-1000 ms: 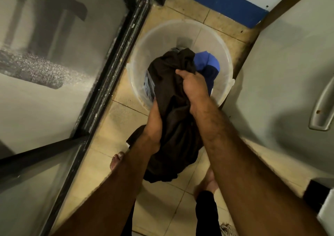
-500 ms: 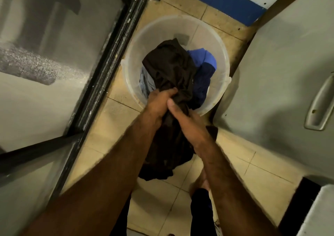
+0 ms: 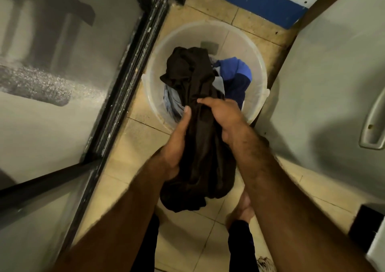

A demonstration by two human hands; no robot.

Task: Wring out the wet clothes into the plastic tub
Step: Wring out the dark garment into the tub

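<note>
While both hands are clamping the dark brown wet garment [image 3: 200,157], its upper bunch is lying inside the translucent white round plastic tub [image 3: 259,78] and its lower end is hanging below the hands, over the beige tiled floor [image 3: 133,144]. Left hand [image 3: 176,146] is gripping the cloth from the left, thumb pointing up along it. Right hand [image 3: 224,117] is curling over the top, fingers digging into the fabric, closer to the tub than the left. Bright blue garment [image 3: 235,71] and pale blue cloth [image 3: 171,98] are lying in the tub beside the brown bunch. Tub is standing between the dark-framed glass door [image 3: 62,105] and the grey panel with a handle [image 3: 323,84].
</note>
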